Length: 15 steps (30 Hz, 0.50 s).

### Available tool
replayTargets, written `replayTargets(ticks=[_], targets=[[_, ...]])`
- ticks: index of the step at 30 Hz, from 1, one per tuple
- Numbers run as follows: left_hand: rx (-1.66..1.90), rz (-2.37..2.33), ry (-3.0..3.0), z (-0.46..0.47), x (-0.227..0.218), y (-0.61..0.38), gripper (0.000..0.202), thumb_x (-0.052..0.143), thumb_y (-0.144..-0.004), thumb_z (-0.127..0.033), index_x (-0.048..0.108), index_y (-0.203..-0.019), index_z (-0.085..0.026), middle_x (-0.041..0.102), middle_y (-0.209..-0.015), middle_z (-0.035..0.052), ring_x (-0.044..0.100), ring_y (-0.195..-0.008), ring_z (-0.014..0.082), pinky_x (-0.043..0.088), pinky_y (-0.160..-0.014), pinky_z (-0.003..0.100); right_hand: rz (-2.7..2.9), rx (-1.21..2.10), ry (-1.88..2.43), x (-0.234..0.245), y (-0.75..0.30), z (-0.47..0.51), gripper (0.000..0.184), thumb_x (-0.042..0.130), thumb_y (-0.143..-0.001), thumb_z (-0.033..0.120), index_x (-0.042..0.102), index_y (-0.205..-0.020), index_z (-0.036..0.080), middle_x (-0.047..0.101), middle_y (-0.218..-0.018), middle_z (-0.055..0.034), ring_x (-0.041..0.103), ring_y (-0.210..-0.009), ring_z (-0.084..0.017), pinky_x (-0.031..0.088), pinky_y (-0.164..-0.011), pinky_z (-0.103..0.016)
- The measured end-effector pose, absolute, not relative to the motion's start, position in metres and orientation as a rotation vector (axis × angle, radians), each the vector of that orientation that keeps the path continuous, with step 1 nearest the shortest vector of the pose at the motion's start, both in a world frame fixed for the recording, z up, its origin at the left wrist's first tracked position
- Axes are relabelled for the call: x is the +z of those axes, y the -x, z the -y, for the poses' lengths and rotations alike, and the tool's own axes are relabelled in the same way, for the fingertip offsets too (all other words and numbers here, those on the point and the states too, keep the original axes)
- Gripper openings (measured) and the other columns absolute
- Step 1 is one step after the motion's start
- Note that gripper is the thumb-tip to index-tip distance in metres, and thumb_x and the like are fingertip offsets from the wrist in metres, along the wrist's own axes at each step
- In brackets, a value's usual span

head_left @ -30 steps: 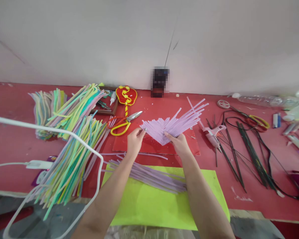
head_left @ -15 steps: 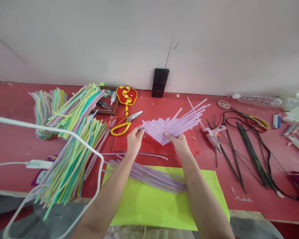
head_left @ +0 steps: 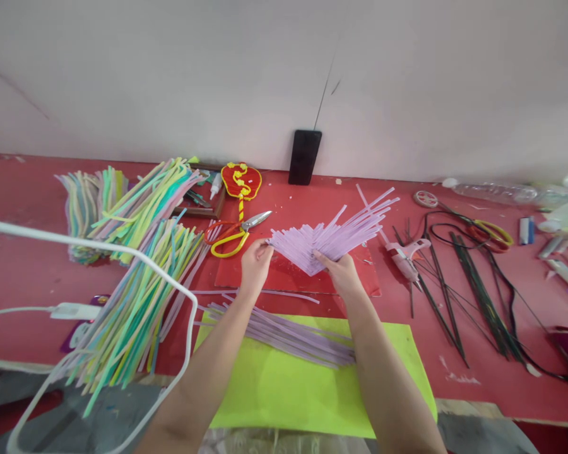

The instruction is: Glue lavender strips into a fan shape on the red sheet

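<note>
A V-shaped piece of lavender pipe cleaners is held up over the red board, its stems slanting to both sides of a middle seam. My left hand pinches the tip of its left side between thumb and fingers. My right hand grips the lower right part, thumb on the front and the other fingers hidden behind. Long uncut ends fan out to the upper right. Below my wrists, loose lavender pipe cleaners lie across a yellow-green sheet.
Scissors with red and yellow handles lie left of the piece. Multicoloured pipe cleaner bundles cover the left side, behind a white cable. A phone leans on the wall. A pink glue gun and dark stems lie right.
The phone's screen has gone from faint digits to dark. Both hands and the lavender piece have stayed almost where they were.
</note>
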State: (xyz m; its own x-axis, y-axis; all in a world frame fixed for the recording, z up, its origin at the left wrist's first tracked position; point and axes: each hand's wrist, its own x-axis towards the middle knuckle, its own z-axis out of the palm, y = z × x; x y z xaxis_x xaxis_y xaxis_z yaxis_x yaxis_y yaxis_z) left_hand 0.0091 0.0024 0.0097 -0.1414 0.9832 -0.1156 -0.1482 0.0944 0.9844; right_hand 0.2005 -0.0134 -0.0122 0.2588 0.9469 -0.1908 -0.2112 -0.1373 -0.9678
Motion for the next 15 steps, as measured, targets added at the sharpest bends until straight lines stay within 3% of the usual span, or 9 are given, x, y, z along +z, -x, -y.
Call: replayTargets(ticks=[15], targets=[[1.296,-1.33,-0.988,-0.0059,0.004,-0.0059,0.014,0.059,-0.071,-0.026,0.06,-0.082,-0.018,0.066,-0.071,0.0005,0.068,-0.076,0.0187,0.057,-0.072,0.033,0.798,1.217,1.324,-0.0089,-0.2003,0.0153,0.045,0.085,-0.053,0.038,0.073,-0.093,0.018,0.074,-0.102,-0.0064,0.068,-0.1,-0.029,0.057,-0.086,-0.042]])
